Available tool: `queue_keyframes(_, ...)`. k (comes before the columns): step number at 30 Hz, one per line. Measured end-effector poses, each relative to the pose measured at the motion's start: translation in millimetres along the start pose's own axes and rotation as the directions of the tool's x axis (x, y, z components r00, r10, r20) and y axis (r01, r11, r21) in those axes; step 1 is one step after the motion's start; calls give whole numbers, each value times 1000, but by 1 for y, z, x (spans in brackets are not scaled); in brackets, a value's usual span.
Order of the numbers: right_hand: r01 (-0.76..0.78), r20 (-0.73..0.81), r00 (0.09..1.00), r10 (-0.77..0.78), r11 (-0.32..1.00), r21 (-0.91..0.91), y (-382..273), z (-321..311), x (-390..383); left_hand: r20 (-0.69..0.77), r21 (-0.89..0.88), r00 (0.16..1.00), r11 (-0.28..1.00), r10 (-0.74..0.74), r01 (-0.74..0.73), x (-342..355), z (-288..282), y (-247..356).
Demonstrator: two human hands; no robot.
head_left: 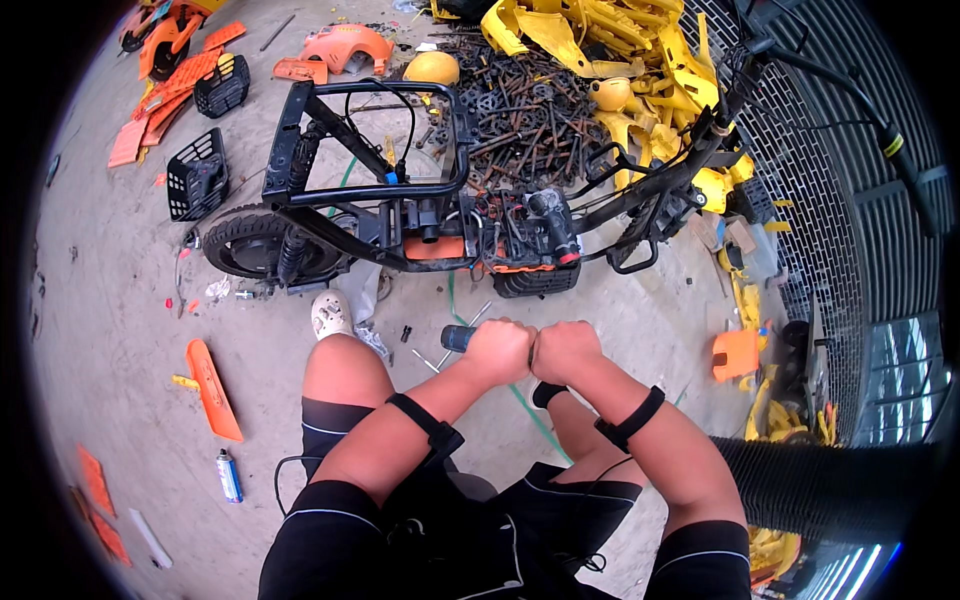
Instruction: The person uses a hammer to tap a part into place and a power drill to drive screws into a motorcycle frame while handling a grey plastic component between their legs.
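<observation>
Both forearms with black straps come up from below. My left hand (497, 350) is closed around a dark blue-grey cylindrical tool (456, 338), whose end sticks out to the left. My right hand (565, 352) is closed right beside it, fingers toward the left hand; what it grips is mostly hidden. Just beyond them stands a stripped black scooter frame (366, 197) with exposed wires, a rear wheel (232, 249) and, on its deck, a dark object with a red ring (550, 225). Thin metal rods (425, 362) lie on the floor near my left hand.
Yellow panels (640, 40) and rusty metal parts (510, 120) are heaped behind the frame. Black baskets (196, 175) and orange panels (207, 390) lie leftward on the concrete floor (150, 300), with a spray can (228, 476). A dark ribbed column (820, 480) is at the right.
</observation>
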State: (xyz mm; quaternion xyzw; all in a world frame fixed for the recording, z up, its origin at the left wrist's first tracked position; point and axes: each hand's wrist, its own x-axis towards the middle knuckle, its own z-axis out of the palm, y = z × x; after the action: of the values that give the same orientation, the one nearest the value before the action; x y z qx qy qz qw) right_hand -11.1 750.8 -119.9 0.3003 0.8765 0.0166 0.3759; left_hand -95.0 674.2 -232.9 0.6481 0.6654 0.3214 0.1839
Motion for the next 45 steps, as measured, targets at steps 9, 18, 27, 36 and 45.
queue_keyframes(9,115,-511,679,-527,764,-635,8,18,4,241,-154,952,961,-188,229,4,-33,0)
queue_keyframes(18,76,-693,288,-661,737,-672,25,21,-15,436,-376,885,861,-163,344,11,-45,-1)
queue_keyframes(27,136,-125,978,-165,968,-213,-1,5,-2,91,32,995,999,-40,38,-5,0,4)
queue_keyframes(36,-55,193,980,49,998,27,2,-12,14,-74,57,997,998,15,-10,2,2,2)
queue_keyframes(45,61,-397,907,-142,976,-210,12,19,5,-34,-85,995,992,-96,93,9,-10,8)
